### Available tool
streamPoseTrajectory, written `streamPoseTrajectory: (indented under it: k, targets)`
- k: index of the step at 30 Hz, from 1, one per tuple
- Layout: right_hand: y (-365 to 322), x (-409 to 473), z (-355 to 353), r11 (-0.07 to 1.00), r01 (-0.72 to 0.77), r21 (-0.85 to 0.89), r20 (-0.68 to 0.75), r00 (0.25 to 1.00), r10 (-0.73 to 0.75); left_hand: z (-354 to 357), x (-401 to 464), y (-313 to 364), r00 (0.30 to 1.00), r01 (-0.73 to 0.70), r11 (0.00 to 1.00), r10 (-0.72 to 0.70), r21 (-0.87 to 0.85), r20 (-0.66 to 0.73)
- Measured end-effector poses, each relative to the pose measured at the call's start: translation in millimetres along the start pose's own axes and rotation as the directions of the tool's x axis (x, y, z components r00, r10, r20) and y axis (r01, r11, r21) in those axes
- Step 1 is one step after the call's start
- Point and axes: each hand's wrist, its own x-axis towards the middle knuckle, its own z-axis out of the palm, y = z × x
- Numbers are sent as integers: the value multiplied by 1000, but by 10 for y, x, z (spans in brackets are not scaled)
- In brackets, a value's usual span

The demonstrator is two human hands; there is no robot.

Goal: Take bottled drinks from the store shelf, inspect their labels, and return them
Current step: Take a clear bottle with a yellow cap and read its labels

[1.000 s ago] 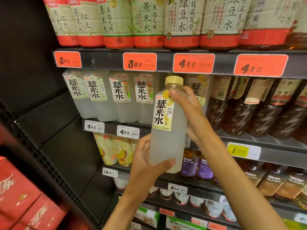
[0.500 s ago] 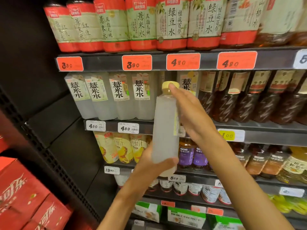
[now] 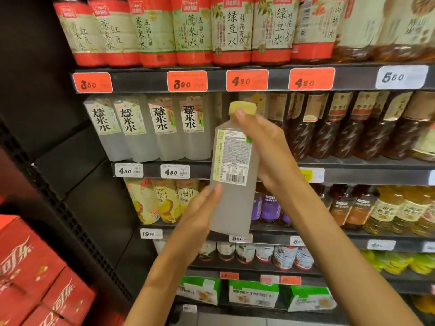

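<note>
Currently, a cloudy pale bottle (image 3: 231, 184) with a yellow cap (image 3: 243, 108) is held upright, slightly tilted, in front of the store shelf (image 3: 150, 81), between both hands; its back label (image 3: 233, 158) faces the camera, fine print above and a barcode at the lower edge, the text too small to read; left hand (image 3: 200, 215) closed around the lower body of the bottle, thumb pressed on the front just under the label; right hand (image 3: 268, 147) has its grip closed on the upper part from the right side, one fingertip touching the cap; behind the bottle, a row of matching pale bottles (image 3: 150, 128) stands on the second shelf above white price tags (image 3: 175, 171) reading 450; dark tea bottles (image 3: 348, 128) to their right; red-banded bottles (image 3: 193, 31) on the top shelf above orange price tags (image 3: 187, 81); red cartons (image 3: 35, 278) stacked at lower left, apart from the shelf.
</note>
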Motion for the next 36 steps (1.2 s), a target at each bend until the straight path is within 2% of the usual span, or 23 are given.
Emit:
streamPoseTrajectory:
  k: [3, 5, 7, 9, 12, 14, 17, 20, 23, 27, 30, 32, 36]
  targets:
    - [-5, -37, 6, 997, -65, -45, 33, 997, 67, 158, 68, -21, 979, 31, 999, -35, -20, -203]
    - [-17, -28, -65, 989, -147, 14, 105, 984, 145, 176, 102, -46, 965, 83, 988, -112, -131, -236]
    - [-10, -24, -154, 972, -191, 137, 162, 972, 168, 203, 61, -56, 983, 114, 970, -142, -213, -120]
    - [5, -28, -221, 925, -259, 277, 226, 954, 199, 286, 20, -100, 993, 118, 967, -116, -224, 23]
    - [-5, -18, -296, 918, -273, 286, 207, 954, 219, 419, 41, -157, 982, 165, 962, -139, -216, 128]
    - [-42, -21, -348, 943, -217, 252, 128, 973, 190, 485, 92, -168, 987, 153, 980, -144, -127, 75]
    - [-106, -21, -378, 998, -62, 29, -34, 997, 63, 500, 113, -188, 992, 106, 993, -109, -53, -57]
    - [-132, -15, -381, 998, -3, -56, -74, 997, -1, 511, 91, -155, 999, 42, 999, -41, 27, -25]
    - [-139, 11, -412, 998, -39, -44, 29, 999, 40, 546, 71, -126, 999, 48, 997, -49, -57, -7]
    - [-116, 50, -451, 952, -203, 228, 215, 964, 154, 621, 16, -49, 966, 143, 920, -50, -365, 253]
    - [-66, 61, -438, 911, -254, 326, 266, 949, 169, 634, 24, -86, 943, 203, 899, -72, -388, 326]
    - [-95, 65, -458, 946, -195, 258, 238, 962, 133, 559, 47, -131, 955, 158, 932, -60, -327, 290]
    - [-203, 72, -480, 998, -57, -13, 99, 993, 59, 394, 112, -114, 991, 37, 995, -25, -90, 130]
